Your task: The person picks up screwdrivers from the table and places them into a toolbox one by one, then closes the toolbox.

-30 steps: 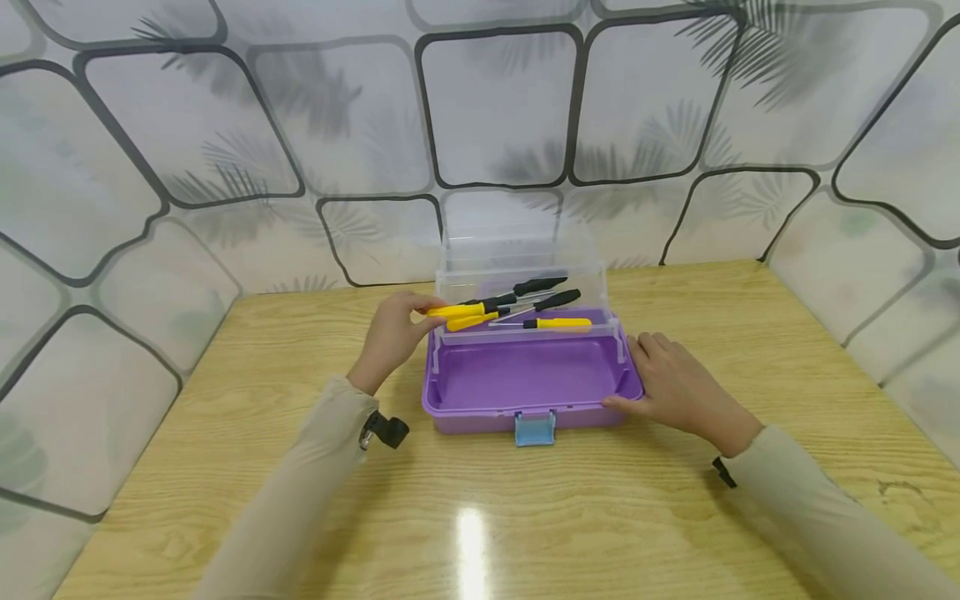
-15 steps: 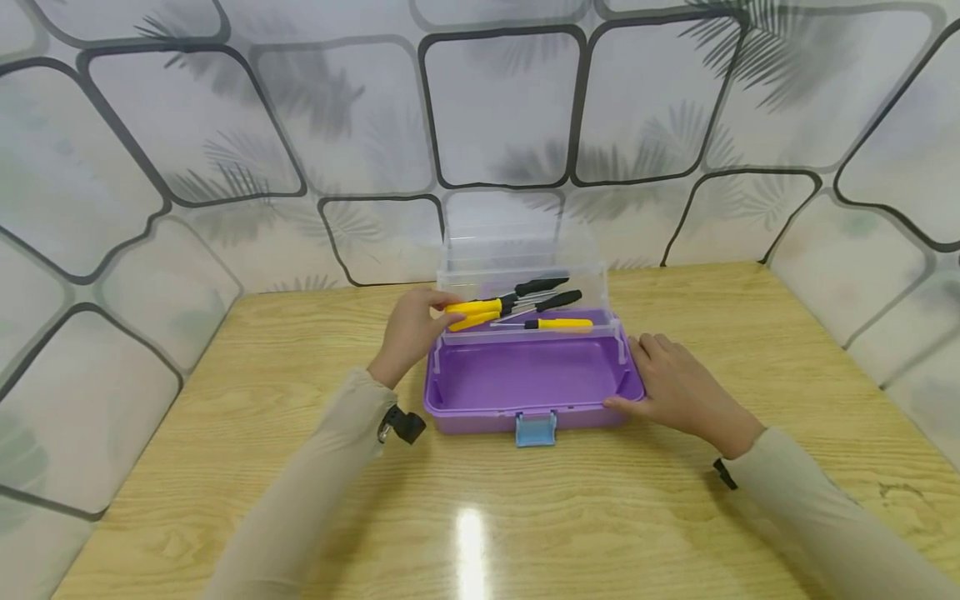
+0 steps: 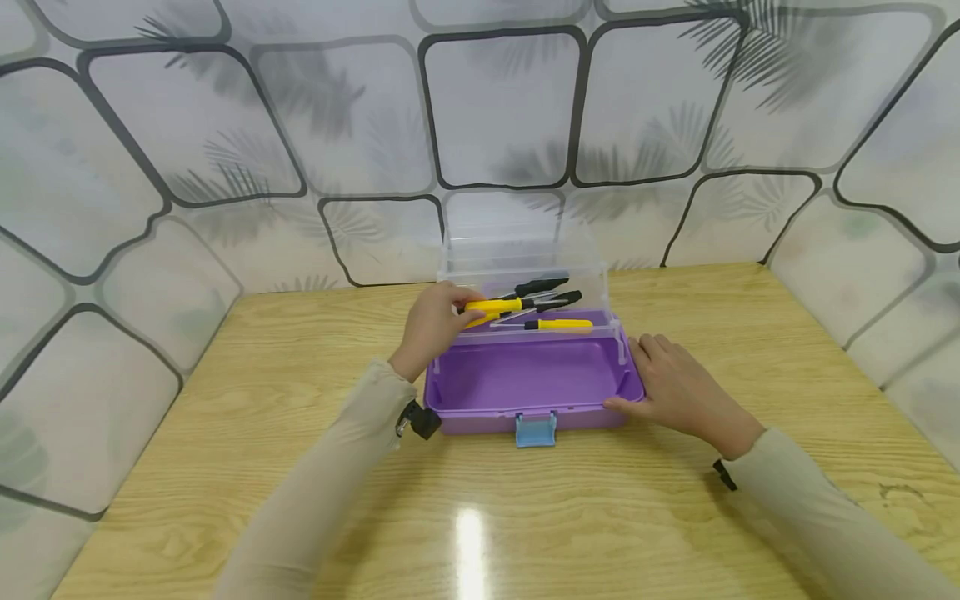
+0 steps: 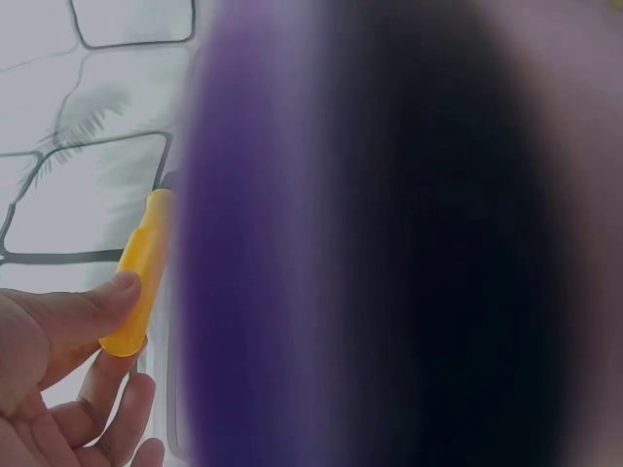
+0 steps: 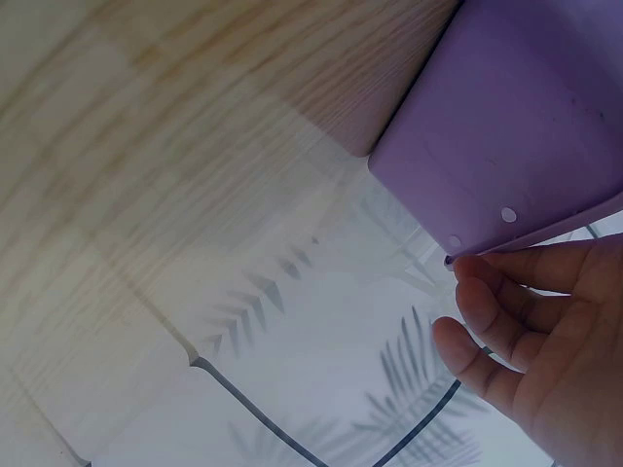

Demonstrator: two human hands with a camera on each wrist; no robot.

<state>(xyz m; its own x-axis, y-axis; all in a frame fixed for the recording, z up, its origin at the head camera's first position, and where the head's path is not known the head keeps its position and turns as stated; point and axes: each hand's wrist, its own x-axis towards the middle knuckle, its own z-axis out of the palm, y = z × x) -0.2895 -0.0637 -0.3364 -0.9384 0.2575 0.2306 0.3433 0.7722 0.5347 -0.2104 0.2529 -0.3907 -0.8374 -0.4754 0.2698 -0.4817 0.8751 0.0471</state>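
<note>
My left hand [image 3: 435,325] pinches the yellow handle of a screwdriver [image 3: 495,306] between thumb and fingers, over the back of the purple toolbox [image 3: 480,421]. In the left wrist view the thumb lies on that yellow screwdriver [image 4: 146,263]; its tip is hidden there. Beneath and behind it, several yellow- and black-handled screwdrivers lie in the toolbox's clear tray section, among them one with a yellow handle [image 3: 566,325] at the front. My right hand [image 3: 671,392] holds the toolbox's right side, thumb at the front rim. In the right wrist view its fingers touch the purple toolbox [image 5: 506,126] near the rim.
The clear lid [image 3: 521,246] stands raised at the back, near the patterned wall [image 3: 498,108]. A blue latch [image 3: 536,430] hangs open at the toolbox's front. The wooden table [image 3: 600,517] extends around it. Much of the left wrist view is blocked by something blurred.
My left hand has moved right along the back of the toolbox, carrying the yellow screwdriver over the others. My right hand and the toolbox have stayed in place.
</note>
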